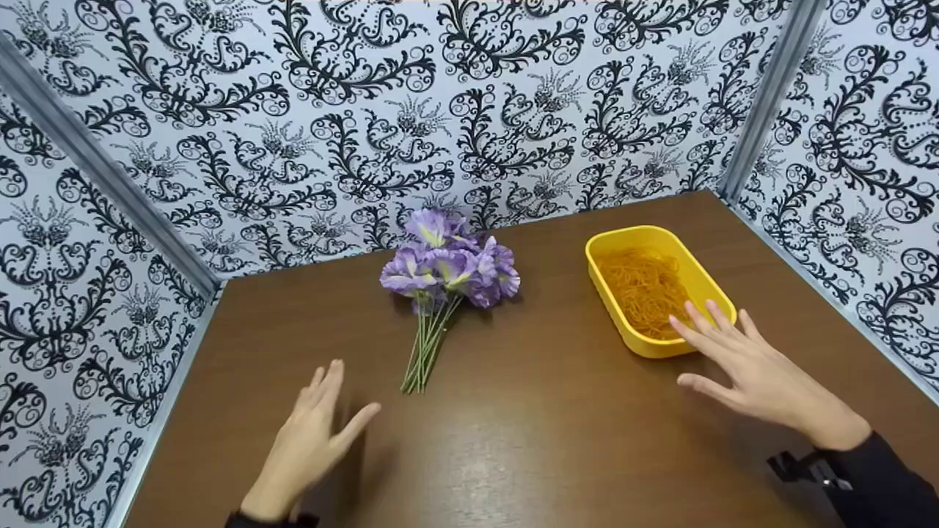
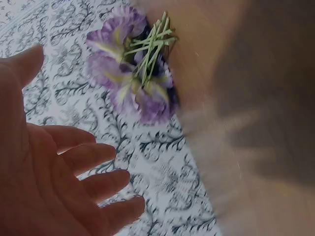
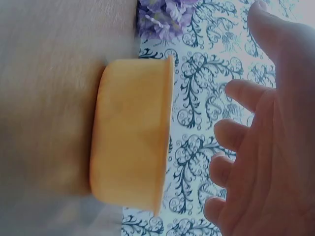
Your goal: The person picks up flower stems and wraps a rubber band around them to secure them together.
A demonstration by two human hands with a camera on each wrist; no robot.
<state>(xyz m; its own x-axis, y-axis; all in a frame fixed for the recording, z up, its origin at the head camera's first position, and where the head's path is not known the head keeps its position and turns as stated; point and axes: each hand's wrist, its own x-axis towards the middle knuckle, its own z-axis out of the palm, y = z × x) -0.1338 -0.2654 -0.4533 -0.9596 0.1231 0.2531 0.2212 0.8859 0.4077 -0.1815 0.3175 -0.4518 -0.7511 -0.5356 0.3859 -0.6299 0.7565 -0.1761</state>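
A bunch of purple artificial flowers (image 1: 451, 264) lies on the brown table, its green stems (image 1: 425, 352) pointing toward the front. My left hand (image 1: 304, 433) hovers left of the stems, fingers extended and thumb spread, holding nothing. In the left wrist view the flowers (image 2: 130, 73) appear beyond the left hand (image 2: 74, 167). A yellow plastic tub (image 1: 616, 308) with thin orange-looking rubber bands (image 1: 645, 293) in it stands at the right. My right hand (image 1: 755, 374) is near the tub's front corner, fingers spread. In the right wrist view a gap separates it from the tub (image 3: 133, 132).
The brown table (image 1: 513, 440) meets a back wall (image 1: 367, 147) covered in black-and-white scroll-patterned paper. Side panels with the same pattern and grey metal posts (image 1: 770, 103) stand at left and right. A small black device (image 1: 807, 469) sits at the right wrist.
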